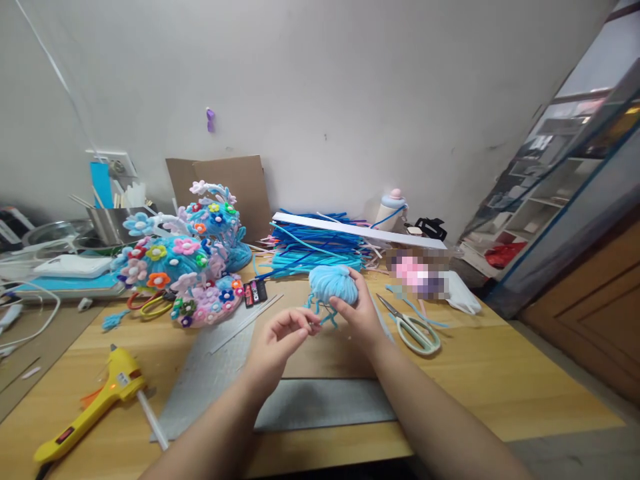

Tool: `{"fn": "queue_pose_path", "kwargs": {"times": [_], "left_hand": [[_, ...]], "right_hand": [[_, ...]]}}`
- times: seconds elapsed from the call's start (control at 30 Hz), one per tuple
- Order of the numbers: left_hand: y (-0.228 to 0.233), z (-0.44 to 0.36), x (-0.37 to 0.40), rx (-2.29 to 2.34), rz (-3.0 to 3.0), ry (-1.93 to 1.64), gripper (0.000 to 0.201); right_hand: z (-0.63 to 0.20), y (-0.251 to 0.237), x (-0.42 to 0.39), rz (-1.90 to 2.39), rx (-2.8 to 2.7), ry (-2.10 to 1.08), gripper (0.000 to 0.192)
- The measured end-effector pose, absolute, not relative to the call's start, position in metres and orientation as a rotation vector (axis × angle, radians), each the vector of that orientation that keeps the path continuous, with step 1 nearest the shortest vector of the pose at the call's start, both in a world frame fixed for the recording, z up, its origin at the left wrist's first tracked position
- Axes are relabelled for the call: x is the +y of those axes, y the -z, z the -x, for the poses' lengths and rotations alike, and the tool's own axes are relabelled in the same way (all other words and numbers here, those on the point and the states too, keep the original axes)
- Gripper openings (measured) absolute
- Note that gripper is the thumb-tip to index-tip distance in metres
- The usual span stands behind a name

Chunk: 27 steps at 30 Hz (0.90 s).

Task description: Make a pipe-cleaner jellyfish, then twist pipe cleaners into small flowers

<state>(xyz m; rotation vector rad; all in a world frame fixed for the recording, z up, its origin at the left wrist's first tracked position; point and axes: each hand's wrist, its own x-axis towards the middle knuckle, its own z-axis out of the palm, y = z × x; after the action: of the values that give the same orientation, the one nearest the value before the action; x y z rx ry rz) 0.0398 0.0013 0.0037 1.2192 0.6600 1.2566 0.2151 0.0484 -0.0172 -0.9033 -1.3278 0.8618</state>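
Observation:
A light blue ball of fuzzy pipe cleaners (333,285), with loose stem ends hanging from its lower left side, is held above the work mat. My right hand (361,312) wraps round the ball from the right, thumb across its front. Close to the dangling ends is my left hand (285,337), thumb and fingers pinched together; whatever is between the fingertips is too small to name. Under both hands lies a brown cardboard sheet (300,357) on a grey cutting mat (325,403).
A yellow glue gun (117,380) lies left, scissors (417,333) right. Bundled blue pipe cleaners (320,247) lie behind the hands under a white strip (360,230). A flower-covered pipe-cleaner piece (173,257) stands back left. A bottle (391,210) stands near the wall.

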Motion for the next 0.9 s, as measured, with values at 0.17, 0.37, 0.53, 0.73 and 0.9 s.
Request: {"fn": "queue_pose_path", "kwargs": {"times": [0.17, 0.37, 0.53, 0.73, 0.9], "left_hand": [[0.008, -0.046, 0.001, 0.765, -1.199, -1.200, 0.021], [0.016, -0.045, 0.009, 0.912, -1.088, -1.208, 0.020], [0.021, -0.044, 0.010, 0.989, -1.099, -1.146, 0.023], [0.017, -0.049, 0.007, 0.986, -1.098, -1.163, 0.027], [0.015, -0.052, 0.005, 0.918, -1.099, -1.153, 0.031]], "right_hand": [[-0.218, 0.017, 0.050, 0.896, -1.284, -0.827, 0.067], [-0.213, 0.018, 0.048, 0.890, -1.315, -0.756, 0.069], [-0.215, 0.018, 0.047, 0.875, -1.349, -0.743, 0.071], [-0.225, 0.006, 0.047, 0.772, -1.376, -0.769, 0.069], [-0.228, -0.008, 0.047, 0.728, -1.397, -0.808, 0.069]]}}
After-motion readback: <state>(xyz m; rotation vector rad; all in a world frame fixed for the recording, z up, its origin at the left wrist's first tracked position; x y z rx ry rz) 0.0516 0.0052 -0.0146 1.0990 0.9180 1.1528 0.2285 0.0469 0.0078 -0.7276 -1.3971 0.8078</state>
